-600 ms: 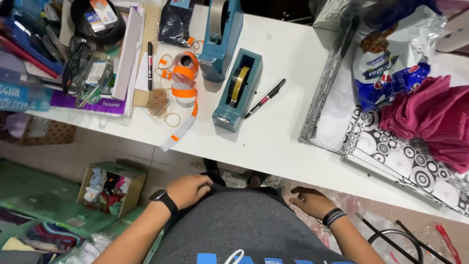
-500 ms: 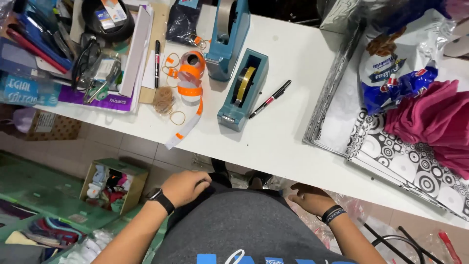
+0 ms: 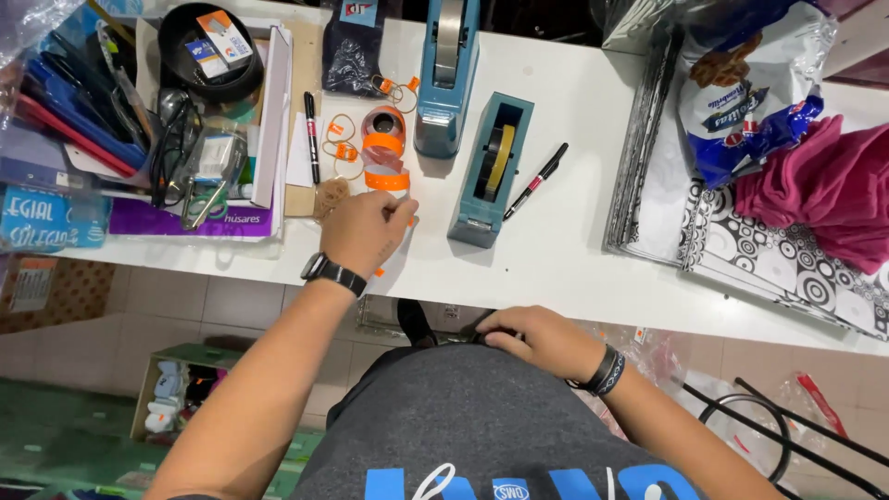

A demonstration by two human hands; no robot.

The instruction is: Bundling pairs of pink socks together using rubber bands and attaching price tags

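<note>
Left hand [image 3: 366, 231] pinches orange tape strip [image 3: 387, 179].

Orange sticker roll [image 3: 383, 148] — teal tape dispenser [image 3: 491, 171]

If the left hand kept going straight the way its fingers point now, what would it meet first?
Most likely the orange roll of sticker tape: the left hand already rests over the loose orange strip trailing from it. How high the hand sits above the white table is unclear.
</note>
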